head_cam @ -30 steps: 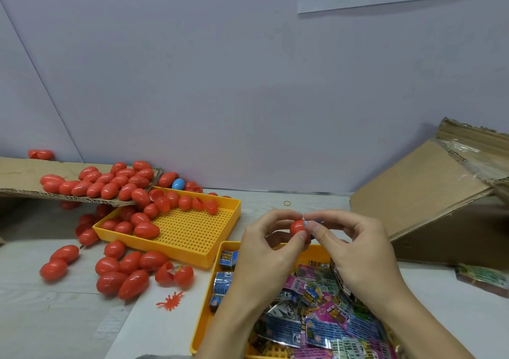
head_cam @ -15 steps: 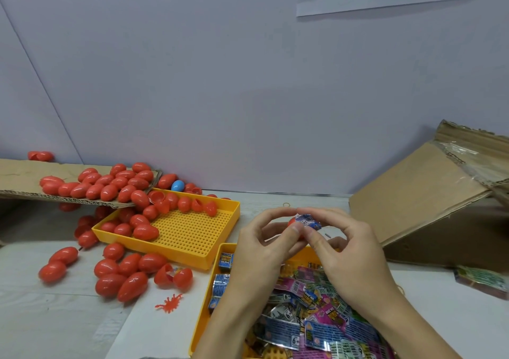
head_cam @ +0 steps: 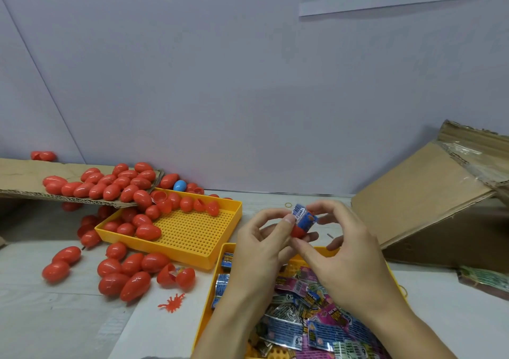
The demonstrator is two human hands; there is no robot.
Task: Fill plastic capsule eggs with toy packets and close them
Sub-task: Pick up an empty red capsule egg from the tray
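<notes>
My left hand (head_cam: 260, 244) grips a red capsule egg half (head_cam: 300, 231) above the near yellow tray (head_cam: 209, 307). A blue toy packet (head_cam: 303, 216) sticks up out of that half. My right hand (head_cam: 347, 259) pinches the packet from the right, fingers curled over its top. The near tray holds several blue, pink and silver toy packets (head_cam: 300, 328). An open red egg (head_cam: 176, 276) with something inside lies left of the tray. Several closed red eggs (head_cam: 124, 273) lie on the table beside it.
A second yellow perforated tray (head_cam: 192, 229) at the left holds more red eggs. A cardboard sheet (head_cam: 16, 176) carries a heap of red eggs and one blue egg (head_cam: 179, 185). A cardboard box (head_cam: 429, 207) stands at the right. A small red toy spider (head_cam: 172, 303) lies on the table.
Both hands rose slightly above the tray. The blue packet, barely showing before, now stands out of the red egg half between my fingers.
</notes>
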